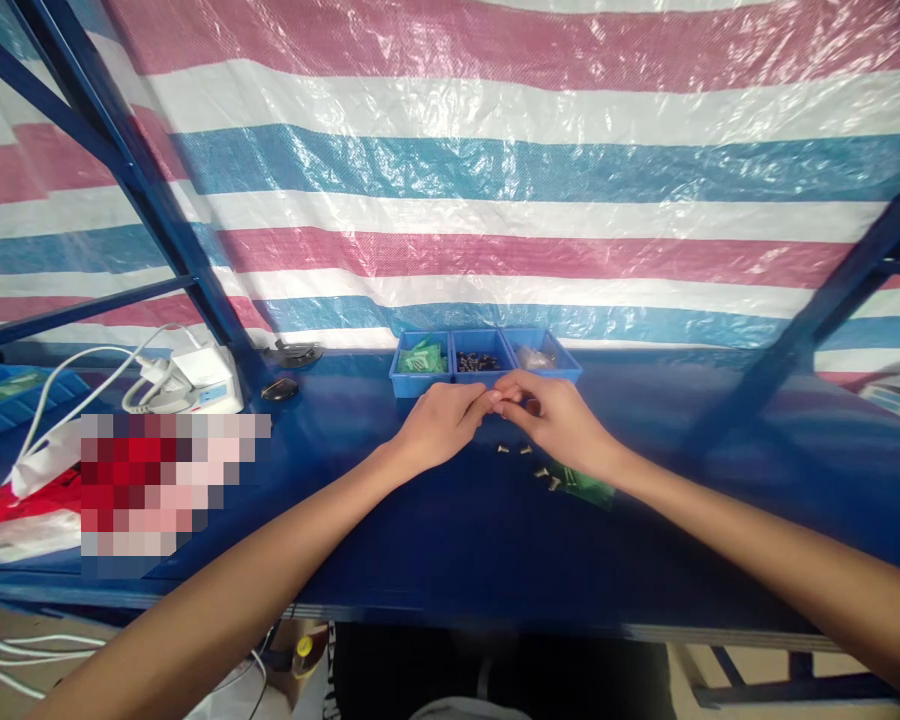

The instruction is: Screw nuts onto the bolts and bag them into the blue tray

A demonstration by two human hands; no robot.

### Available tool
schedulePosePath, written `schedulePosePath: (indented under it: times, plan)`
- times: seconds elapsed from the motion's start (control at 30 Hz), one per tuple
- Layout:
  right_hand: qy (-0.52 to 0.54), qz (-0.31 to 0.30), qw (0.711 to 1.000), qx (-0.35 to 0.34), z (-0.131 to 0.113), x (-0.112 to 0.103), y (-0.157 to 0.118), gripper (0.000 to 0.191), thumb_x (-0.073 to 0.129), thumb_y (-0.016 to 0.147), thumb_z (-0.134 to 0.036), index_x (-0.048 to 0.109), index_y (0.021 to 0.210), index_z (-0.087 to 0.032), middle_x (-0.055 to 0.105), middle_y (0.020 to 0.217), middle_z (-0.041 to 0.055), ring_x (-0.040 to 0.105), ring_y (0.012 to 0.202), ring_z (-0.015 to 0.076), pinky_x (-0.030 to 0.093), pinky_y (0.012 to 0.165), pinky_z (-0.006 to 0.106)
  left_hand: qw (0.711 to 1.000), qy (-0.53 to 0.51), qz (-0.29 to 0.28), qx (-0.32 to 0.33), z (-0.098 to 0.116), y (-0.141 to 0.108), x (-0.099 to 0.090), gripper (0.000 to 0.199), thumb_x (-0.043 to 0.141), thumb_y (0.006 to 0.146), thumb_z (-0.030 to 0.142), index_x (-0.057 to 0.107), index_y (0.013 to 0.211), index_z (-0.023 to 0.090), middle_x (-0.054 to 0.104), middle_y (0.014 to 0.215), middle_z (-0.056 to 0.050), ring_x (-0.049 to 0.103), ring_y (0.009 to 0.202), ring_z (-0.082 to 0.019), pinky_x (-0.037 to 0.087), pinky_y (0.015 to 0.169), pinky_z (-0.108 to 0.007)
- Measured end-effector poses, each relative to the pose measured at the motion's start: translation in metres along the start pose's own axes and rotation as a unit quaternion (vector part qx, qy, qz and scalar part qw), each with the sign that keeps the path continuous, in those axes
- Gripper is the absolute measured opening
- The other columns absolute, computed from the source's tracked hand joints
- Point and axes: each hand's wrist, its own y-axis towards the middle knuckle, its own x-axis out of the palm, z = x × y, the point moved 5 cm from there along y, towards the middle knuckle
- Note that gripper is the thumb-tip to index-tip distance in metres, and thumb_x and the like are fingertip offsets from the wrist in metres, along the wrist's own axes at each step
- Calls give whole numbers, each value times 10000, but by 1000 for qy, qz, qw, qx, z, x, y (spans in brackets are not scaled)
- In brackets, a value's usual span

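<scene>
Tarpaulin (495, 190) in red, white and blue stripes fills the back of my view, one sheet behind a blue metal frame. Below it runs one blue workbench (435, 540), my landmark for everything else. At the bench's far edge sit three small blue bins (484, 361) in a row: the first holds green pieces, the middle one dark small parts, the last something pale. On the bench's far left I see one white power strip (195, 385) with white cables, and two dark round objects just beside it. Near the bench's middle lies one green piece (589, 485), with about five small screws (526, 462) scattered next to it.

Both arms reach forward over the bench, forearms converging. My left hand (439, 425) and right hand (559, 425) meet fingertip to fingertip just in front of the bins, each pinched shut. Something tiny sits between them; I cannot tell what it is.
</scene>
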Motion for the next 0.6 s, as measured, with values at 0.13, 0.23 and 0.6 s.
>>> schedulePosePath:
  times: [0.13, 0.23, 0.6]
  plan:
    - [18, 4, 1000, 9, 4, -1, 1, 150, 583, 982, -316, 663, 932, -200, 678, 775, 13, 601, 672, 158, 436, 607, 289, 1000, 13, 17, -2, 2, 0, -3, 450, 373, 1087, 446, 612, 813, 182, 623, 697, 5, 580, 635, -130, 369, 615, -266]
    - [35, 18, 999, 32, 10, -4, 2, 196, 587, 982, -363, 663, 923, -193, 675, 756, 25, 634, 689, 184, 467, 643, 316, 998, 29, 46, 9, 5, -2, -6, 265, 442, 1068, 379, 612, 968, 200, 614, 721, 18, 569, 649, -131, 363, 615, -261]
    - [-70, -17, 997, -8, 2, -6, 4, 291, 467, 1022, -306, 668, 853, -182, 671, 749, 15, 542, 621, 141, 378, 606, 296, 995, 84, 35, 41, 9, -3, -3, 204, 495, 1045, 347, 606, 958, 201, 682, 889, -4, 611, 731, -148, 368, 634, -275]
